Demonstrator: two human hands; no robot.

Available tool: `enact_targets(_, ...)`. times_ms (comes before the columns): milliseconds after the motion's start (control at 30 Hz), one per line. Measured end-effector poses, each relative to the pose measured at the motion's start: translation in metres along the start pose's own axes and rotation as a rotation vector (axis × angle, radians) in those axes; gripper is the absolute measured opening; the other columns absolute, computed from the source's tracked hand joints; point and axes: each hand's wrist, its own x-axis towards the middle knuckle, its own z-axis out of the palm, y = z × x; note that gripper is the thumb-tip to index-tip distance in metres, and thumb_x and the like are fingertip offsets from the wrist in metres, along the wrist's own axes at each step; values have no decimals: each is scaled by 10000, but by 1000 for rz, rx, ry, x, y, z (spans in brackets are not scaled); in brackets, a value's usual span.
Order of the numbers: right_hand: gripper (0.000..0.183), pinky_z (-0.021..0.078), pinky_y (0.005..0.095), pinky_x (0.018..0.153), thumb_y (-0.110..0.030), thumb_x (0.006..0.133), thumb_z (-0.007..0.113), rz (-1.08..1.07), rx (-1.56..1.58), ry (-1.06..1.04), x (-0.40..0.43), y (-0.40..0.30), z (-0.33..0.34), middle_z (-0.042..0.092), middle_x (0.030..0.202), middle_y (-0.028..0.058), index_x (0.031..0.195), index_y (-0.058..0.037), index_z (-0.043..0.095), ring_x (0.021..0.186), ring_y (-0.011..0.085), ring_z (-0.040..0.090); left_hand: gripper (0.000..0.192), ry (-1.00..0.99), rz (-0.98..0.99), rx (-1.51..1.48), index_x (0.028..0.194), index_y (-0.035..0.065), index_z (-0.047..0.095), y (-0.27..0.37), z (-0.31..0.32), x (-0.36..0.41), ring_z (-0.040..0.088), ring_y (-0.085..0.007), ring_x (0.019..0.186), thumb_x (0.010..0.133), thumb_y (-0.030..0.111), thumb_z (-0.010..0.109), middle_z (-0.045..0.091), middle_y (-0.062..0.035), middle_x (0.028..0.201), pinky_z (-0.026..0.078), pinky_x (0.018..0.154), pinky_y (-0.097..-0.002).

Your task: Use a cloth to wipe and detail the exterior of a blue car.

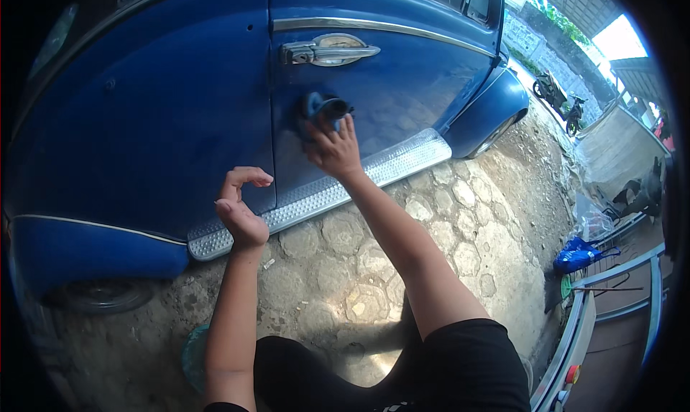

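A blue car door [399,88] of a rounded, older car fills the view before me. My right hand [334,145] holds a small blue-and-black object [323,107] against the door panel, below the chrome door handle [331,51]. Blur hides whether it is a bunched cloth or a pad. My left hand [242,207] is raised in front of the rear body panel [178,132], near the door seam. Its fingers curl with a gap to the thumb, and nothing is in it. Beneath both hands runs the studded metal running board [323,199].
Rough stone paving [345,272] lies between me and the car. A teal rounded item [194,358] is partly hidden behind my left forearm. At right are a blue bag [579,254] and a metal frame [620,272]; farther off, motorcycles [550,88] stand by a wall.
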Motion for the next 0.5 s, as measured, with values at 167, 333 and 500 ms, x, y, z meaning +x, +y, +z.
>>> enact_targets(167,624,135,596,1169,-386,933,515,605,162,327,-24,162,-21,311,1557,180,1475,-106,387,1398,464,294,759,-56,-61,78,860,0,561,-21,55,-25,566,-200,763,1010,607,130,597,-116,814,451,727,-312)
enact_targets(333,510,198,577,1157,-353,880,619,73,82,66,-58,112,16,457,1477,65,1375,-258,546,1384,403,360,729,123,-76,136,862,1,562,-46,117,-41,564,-201,785,1021,573,140,603,-125,854,449,732,-317)
enact_targets(500,401,294,473,1134,-386,829,671,-642,118,105,-31,145,11,605,1165,-72,1227,-353,630,1381,181,420,695,271,-37,259,866,-1,559,-43,145,-35,553,-207,801,1029,541,156,599,-135,877,442,745,-322)
